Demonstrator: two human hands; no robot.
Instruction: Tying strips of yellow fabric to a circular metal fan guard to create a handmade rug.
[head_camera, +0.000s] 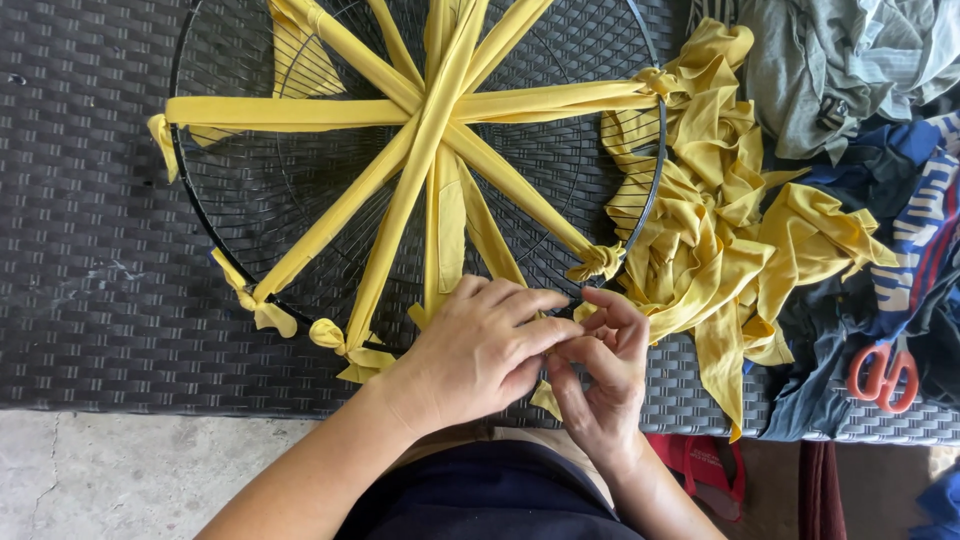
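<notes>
Strips (420, 150) of yellow cloth cross black wire fan guard (655, 190), most ends knotted on rim. I see left hand (475, 350), right hand (600, 370) pinching strip end at near rim, knot unfinished. Loose yellow pile (730, 250) beside.

The top edge cut off the wire hoop (655, 190), and the left hand (480, 350) hid the yellow strip end (440, 240) being worked.

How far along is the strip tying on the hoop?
Done: several yellow strips cross the wire hoop, knotted at its rim. In hand: left hand and right hand pinch a strip end at the near rim. Left: a loose yellow fabric pile lies unused beside it.
</notes>
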